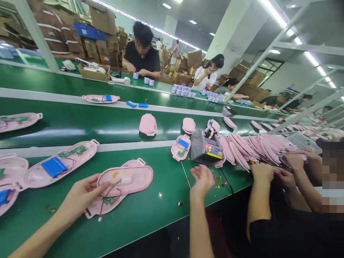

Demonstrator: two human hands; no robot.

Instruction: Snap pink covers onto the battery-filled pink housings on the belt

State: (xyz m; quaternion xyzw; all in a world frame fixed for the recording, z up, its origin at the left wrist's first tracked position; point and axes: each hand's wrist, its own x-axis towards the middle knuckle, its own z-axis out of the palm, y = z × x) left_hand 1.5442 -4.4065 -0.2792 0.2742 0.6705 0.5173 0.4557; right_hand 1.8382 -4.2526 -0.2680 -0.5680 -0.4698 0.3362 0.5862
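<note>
My left hand grips the near end of a pink plastic shell half, thumb on its inner face. A small yellow tape piece sticks inside it, and thin wires with a white connector hang down. Beneath it lies another pink shell with a green circuit board, partly hidden. My right hand is above the table just before a grey tape dispenser, fingers loosely bent and apart, with nothing visible in them.
Pink shells with blue batteries lie at the left. A small pink shell sits beside the dispenser, and stacked shells stand to its right. Tape scraps litter the table. A co-worker's hands work at the right. A conveyor runs behind.
</note>
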